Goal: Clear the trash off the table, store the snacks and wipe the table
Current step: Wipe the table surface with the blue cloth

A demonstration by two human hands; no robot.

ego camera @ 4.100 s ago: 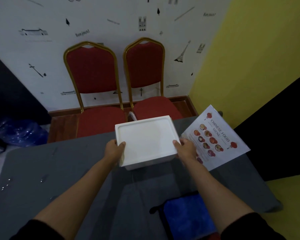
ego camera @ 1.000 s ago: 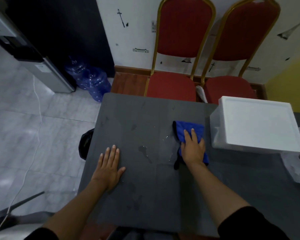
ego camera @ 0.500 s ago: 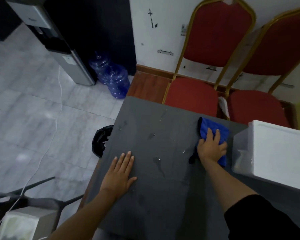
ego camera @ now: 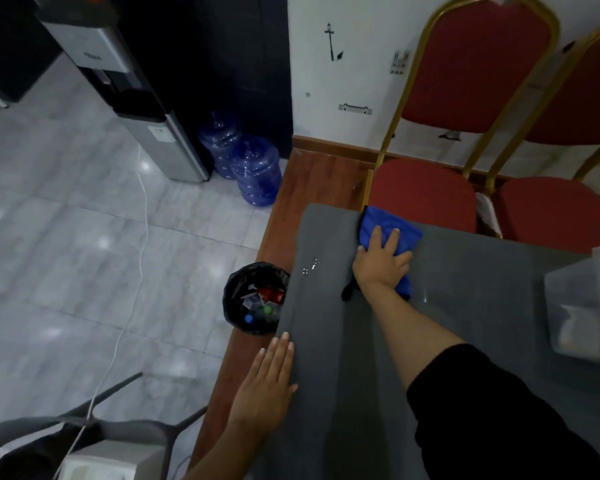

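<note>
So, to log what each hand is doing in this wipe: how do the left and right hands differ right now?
The right hand reaches to the far edge of the table and presses the blue cloth; the left hand sits near, at the table's left edge, with nothing under it. The right hand's fingers spread over the cloth; the left hand's lie flat and close together. Both are palm down on the grey surface.

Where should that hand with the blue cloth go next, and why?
Probably sweep the blue cloth under the right hand leftward: small water droplets glisten on the grey table just beside it, while the left hand lies flat at the edge.
</note>
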